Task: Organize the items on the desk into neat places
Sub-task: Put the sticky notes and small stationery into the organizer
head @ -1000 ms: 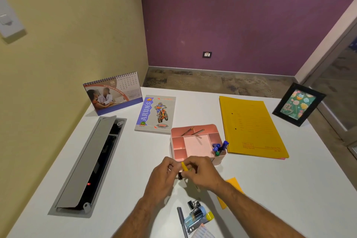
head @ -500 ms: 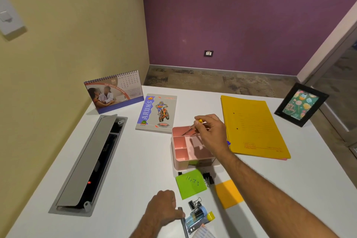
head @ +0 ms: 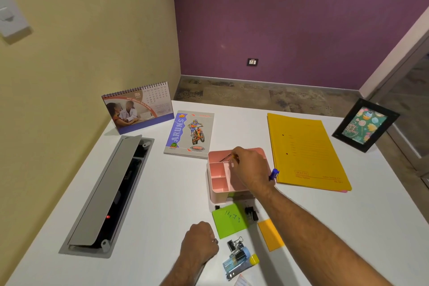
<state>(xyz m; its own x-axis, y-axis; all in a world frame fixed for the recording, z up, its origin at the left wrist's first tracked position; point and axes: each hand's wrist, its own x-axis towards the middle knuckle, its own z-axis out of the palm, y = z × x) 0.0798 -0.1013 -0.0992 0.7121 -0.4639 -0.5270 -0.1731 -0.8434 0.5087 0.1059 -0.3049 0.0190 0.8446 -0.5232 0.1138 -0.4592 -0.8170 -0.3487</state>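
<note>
A pink desk organizer (head: 218, 183) stands mid-desk with pencils (head: 225, 158) lying in its back compartment and blue pens (head: 274, 173) in its right cup. My right hand (head: 251, 169) hovers over the organizer, its fingertips pinching a small yellow-tipped item above the back compartment. Near the front edge, my left hand (head: 199, 242) is curled in a fist around a grey pen whose dark tip pokes out. Loose items lie in front: a green sticky note (head: 228, 220), an orange sticky note (head: 270, 234), black binder clips (head: 251, 212), and a blue and yellow item (head: 240, 262).
A yellow folder (head: 306, 151) lies right of the organizer, with a photo frame (head: 365, 124) at the far right. A notebook (head: 189, 134) and a desk calendar (head: 139, 107) sit at the back left. An open cable box (head: 109, 193) is set into the desk's left side.
My hands parted: the right one carried the yellow-tipped item from the front of the organizer to its back compartment. The left dropped to the front edge and closed on the pen.
</note>
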